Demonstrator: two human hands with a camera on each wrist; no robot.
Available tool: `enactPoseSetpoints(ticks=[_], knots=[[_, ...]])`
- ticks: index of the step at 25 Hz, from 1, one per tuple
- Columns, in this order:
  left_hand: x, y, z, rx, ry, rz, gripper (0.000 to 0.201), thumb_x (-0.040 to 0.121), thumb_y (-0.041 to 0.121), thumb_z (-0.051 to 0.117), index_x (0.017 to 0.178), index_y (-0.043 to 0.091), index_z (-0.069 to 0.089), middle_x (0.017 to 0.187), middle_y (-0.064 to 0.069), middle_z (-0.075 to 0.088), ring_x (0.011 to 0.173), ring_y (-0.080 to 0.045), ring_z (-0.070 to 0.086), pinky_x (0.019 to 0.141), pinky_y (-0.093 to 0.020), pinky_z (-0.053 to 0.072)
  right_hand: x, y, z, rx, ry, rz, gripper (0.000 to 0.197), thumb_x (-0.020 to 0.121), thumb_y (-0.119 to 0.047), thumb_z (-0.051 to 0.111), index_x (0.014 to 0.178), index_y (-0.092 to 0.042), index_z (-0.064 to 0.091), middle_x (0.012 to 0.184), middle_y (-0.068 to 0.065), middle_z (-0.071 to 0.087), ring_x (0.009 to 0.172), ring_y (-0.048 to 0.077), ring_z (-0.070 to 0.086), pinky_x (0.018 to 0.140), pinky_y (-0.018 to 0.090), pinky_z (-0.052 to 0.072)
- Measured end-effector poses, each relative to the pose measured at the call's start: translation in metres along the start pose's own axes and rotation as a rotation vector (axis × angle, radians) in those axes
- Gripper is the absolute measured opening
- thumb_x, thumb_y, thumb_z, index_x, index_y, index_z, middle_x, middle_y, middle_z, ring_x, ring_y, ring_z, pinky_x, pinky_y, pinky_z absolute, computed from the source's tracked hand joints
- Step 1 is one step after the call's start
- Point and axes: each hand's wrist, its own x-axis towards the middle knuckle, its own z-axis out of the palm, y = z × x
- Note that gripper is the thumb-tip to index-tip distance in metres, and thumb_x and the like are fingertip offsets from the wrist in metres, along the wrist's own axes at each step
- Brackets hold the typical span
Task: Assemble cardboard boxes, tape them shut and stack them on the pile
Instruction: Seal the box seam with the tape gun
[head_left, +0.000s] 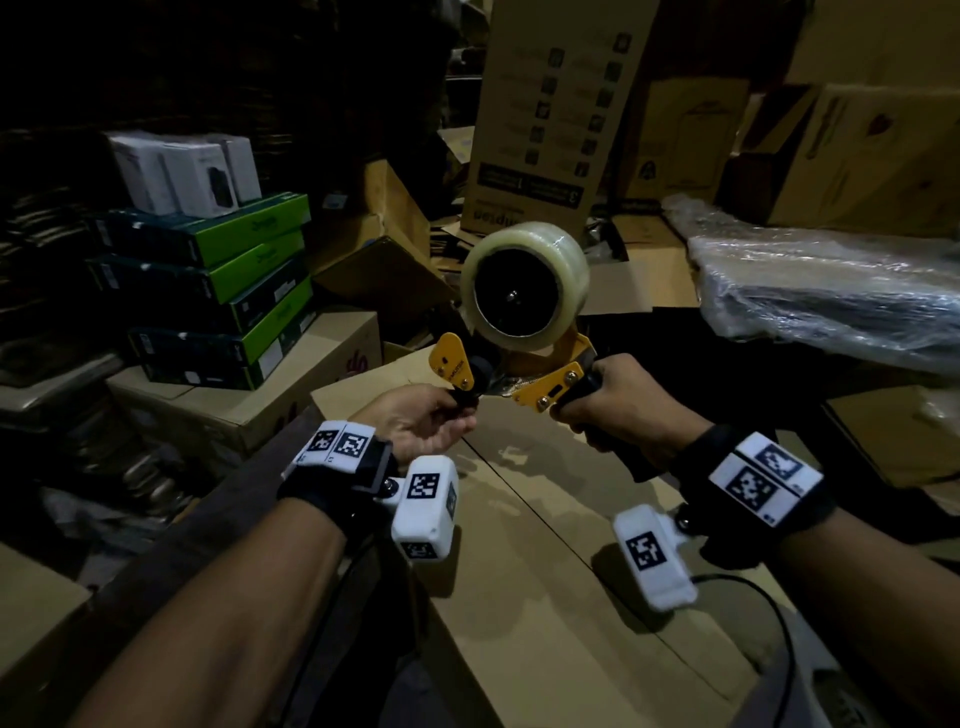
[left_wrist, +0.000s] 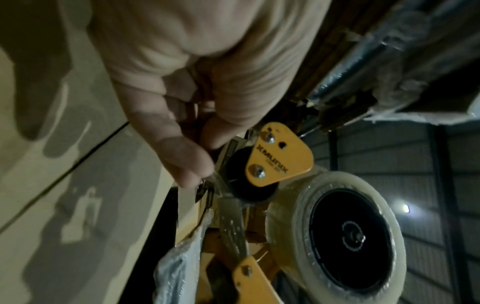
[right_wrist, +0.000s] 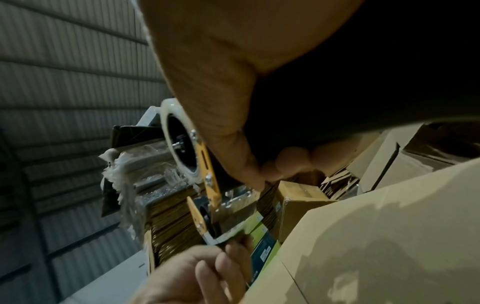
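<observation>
The head view is dim, its far left corner almost black; light from above and behind throws hard shadows of the wrist cameras onto the cardboard box (head_left: 545, 597). Glare glints on the plastic-wrapped bundle (head_left: 831, 291). Straight lines bow toward the edges. In the left wrist view a small lamp (left_wrist: 405, 208) glows; the palm is blurred. The right wrist view is soft and smeared, with a broad dark shadow at upper right.

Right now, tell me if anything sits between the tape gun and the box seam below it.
Nothing visible does. The right hand grips the tape gun in the air above the cardboard box, while the left hand pinches the tape end at the roller. The seam beneath lies bare.
</observation>
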Motion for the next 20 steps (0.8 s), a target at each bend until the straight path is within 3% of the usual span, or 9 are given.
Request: enactPoseSetpoints(ticks=[3,7,11,14,20], knots=[[0.006,0.011,-0.009,0.213,0.079,0.148,0.019,0.099,0.006,0.045,0.087,0.001,0.059,0.058,-0.008,0.063,0.041,-0.009,0.055,0.037,-0.014,0.044,0.001,0.002,0.004,-0.003,-0.026,0.006,0.012,0.087,-0.010,0.073,0.096,-0.010,0.065,0.071,0.008,0.064,0.053,0.015,0.057,0.049,0.027,0.049],[0.013,0.038,-0.025,0.429,0.060,0.208,0.015,0.097,0.006,0.050,0.085,0.001,0.059,0.061,-0.008,0.060,0.044,-0.010,0.053,0.037,-0.014,0.041,0.003,-0.009,0.014,-0.029,-0.023,-0.013,0.011,0.089,-0.013,0.071,0.096,-0.012,0.062,0.073,0.006,0.064,0.054,0.014,0.059,0.052,0.027,0.050],[0.022,0.073,-0.065,0.647,0.141,0.231,0.020,0.099,0.011,0.049,0.082,0.007,0.058,0.059,-0.002,0.057,0.045,-0.009,0.051,0.036,-0.015,0.035,-0.002,-0.021,0.009,0.003,-0.018,0.022,0.011,0.091,-0.012,0.069,0.099,-0.009,0.062,0.077,0.009,0.064,0.055,0.015,0.058,0.051,0.026,0.049],[0.034,0.095,-0.092,0.832,0.039,0.292,0.020,0.097,0.019,0.056,0.083,0.008,0.066,0.067,-0.002,0.064,0.050,-0.009,0.055,0.039,-0.018,0.034,-0.005,-0.027,0.015,0.010,-0.028,0.056,0.013,0.092,-0.012,0.068,0.103,-0.008,0.061,0.078,0.010,0.063,0.055,0.014,0.055,0.050,0.025,0.046],[0.080,0.144,-0.112,1.050,-0.183,0.372,0.026,0.096,0.014,0.055,0.075,0.003,0.066,0.064,-0.006,0.064,0.052,-0.015,0.057,0.048,-0.026,0.046,0.001,-0.047,0.045,-0.003,0.048,0.125,0.012,0.093,-0.010,0.065,0.104,-0.008,0.059,0.078,0.010,0.061,0.055,0.015,0.054,0.048,0.024,0.045]])
